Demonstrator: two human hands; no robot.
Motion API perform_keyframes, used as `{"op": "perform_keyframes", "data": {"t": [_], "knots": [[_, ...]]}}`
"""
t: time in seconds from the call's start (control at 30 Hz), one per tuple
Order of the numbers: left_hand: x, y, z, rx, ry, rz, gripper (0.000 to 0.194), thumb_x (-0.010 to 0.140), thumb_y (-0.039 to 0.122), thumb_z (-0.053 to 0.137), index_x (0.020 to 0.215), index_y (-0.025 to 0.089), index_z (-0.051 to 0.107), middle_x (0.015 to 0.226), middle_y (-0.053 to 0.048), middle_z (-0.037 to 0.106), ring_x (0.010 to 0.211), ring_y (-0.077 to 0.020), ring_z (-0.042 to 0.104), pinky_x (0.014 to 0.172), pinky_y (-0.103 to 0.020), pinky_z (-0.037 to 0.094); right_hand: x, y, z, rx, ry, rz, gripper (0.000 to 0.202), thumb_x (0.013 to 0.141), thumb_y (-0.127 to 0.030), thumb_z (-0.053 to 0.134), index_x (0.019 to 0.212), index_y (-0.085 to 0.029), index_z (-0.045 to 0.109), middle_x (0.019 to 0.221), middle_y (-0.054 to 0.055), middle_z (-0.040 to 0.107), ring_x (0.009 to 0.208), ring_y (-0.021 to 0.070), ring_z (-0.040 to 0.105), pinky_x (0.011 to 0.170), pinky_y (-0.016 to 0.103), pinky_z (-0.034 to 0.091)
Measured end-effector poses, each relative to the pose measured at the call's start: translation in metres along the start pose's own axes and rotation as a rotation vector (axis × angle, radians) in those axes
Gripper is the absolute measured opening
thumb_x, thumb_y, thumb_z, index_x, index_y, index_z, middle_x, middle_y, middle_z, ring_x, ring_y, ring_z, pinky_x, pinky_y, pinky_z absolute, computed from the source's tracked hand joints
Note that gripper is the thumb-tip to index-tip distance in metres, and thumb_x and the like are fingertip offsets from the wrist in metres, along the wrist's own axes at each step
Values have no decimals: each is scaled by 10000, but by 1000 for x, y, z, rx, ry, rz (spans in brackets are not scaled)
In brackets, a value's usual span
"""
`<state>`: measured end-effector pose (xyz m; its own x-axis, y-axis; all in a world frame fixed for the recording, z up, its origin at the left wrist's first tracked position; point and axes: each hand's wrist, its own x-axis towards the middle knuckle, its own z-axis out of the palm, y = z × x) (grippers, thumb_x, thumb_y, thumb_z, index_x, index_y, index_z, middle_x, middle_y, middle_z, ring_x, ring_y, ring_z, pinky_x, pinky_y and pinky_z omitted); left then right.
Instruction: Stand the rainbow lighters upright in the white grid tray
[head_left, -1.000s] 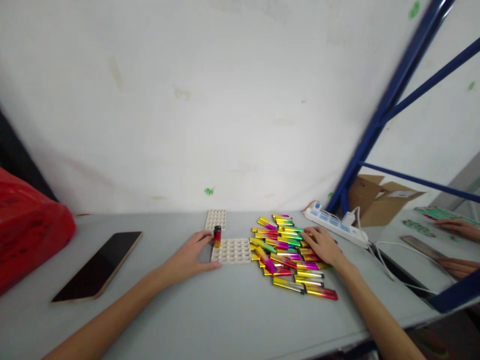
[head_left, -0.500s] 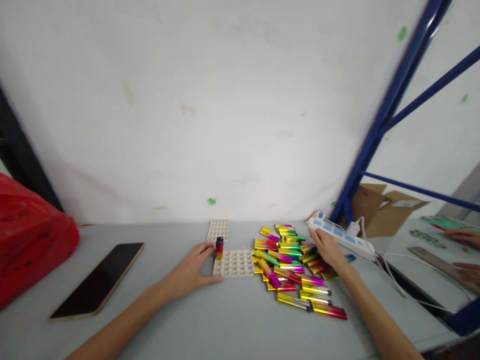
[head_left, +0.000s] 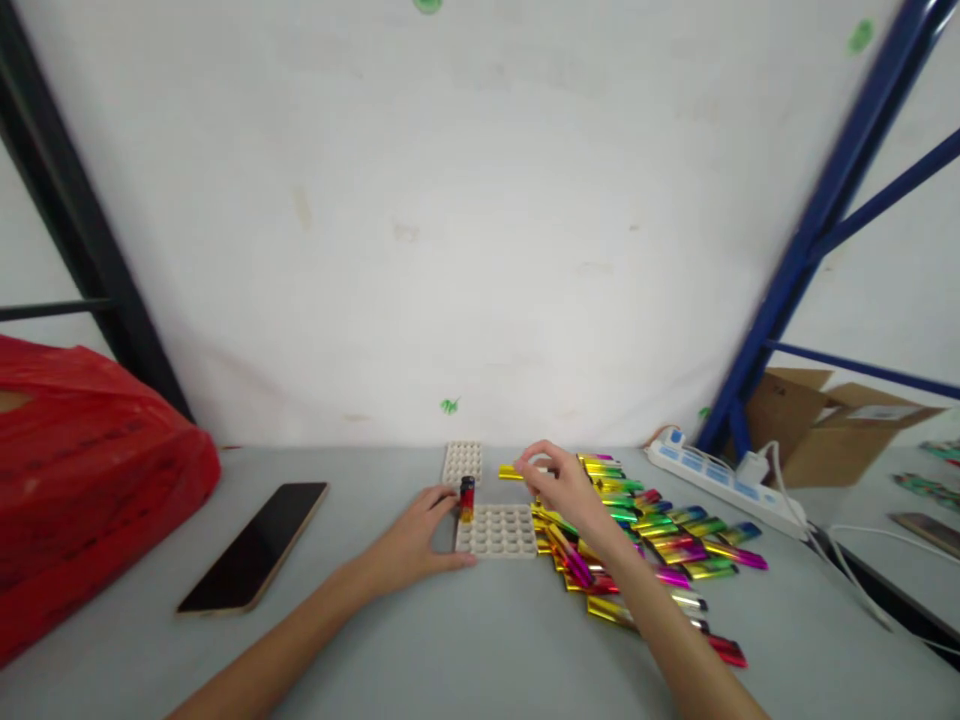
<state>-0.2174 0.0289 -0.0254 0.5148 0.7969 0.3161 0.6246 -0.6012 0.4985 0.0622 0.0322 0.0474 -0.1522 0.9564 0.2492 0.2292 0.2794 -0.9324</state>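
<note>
My left hand spans the left end of a white tray with rows of round recesses, thumb at its front edge and fingers at its back corner. Beside those fingers, a red and gold lighter with a black top stands upright in the tray's back left corner. My right hand is raised behind the tray, thumb and fingertips pinched on a gold lighter that points left; its other end is hidden by the fingers. Many shiny multicoloured lighters lie in a loose pile to the right, partly under my right forearm.
A second white tray lies behind the first, near the wall. At left are a phone and a red plastic bag. A power strip with cables, a cardboard box and a blue frame stand at right.
My right hand has moved left from the far side of the pile and now holds a gold lighter. Lighters there are more spread out. My left hand stays at the tray; the view has shifted.
</note>
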Motion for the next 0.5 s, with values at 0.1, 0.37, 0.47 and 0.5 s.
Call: {"op": "perform_keyframes", "data": {"t": [0.1, 0.37, 0.47, 0.5], "knots": [[-1, -1, 1, -10, 19, 20, 754, 794, 588, 883, 1408, 223, 641, 1522, -158, 581, 1434, -383, 532, 1242, -552, 423, -2, -1, 24, 32, -8, 20, 578, 751, -753, 767, 808, -188, 660, 565, -68, 438, 505, 98, 350, 468, 238, 255], [-1, 3, -1, -5, 22, 17, 754, 779, 577, 900, 1399, 233, 643, 1513, -153, 588, 1414, -382, 550, 1224, -538, 449, -1, -3, 61, 236, -256, -48, 627, 916, -860, 463, 835, -240, 517, 614, -62, 471, 530, 127, 437, 541, 263, 392], [-1, 5, -1, -20, 25, 19, 738, 772, 537, 913, 1386, 223, 651, 1490, -151, 603, 1401, -379, 559, 1217, -531, 457, -4, 4, 76, 217, -171, -9, 609, 901, -855, 480, 802, -255, 448, 606, -86, 375, 505, 110, 312, 490, 257, 292], [-1, 5, -1, -24, 26, 21, 722, 773, 528, 913, 1374, 220, 659, 1477, -150, 610, 1394, -377, 565, 1213, -525, 462, -6, 6, 79, 165, -122, -11, 607, 906, -840, 479, 765, -250, 442, 608, -77, 371, 524, 111, 310, 499, 260, 275]]}}
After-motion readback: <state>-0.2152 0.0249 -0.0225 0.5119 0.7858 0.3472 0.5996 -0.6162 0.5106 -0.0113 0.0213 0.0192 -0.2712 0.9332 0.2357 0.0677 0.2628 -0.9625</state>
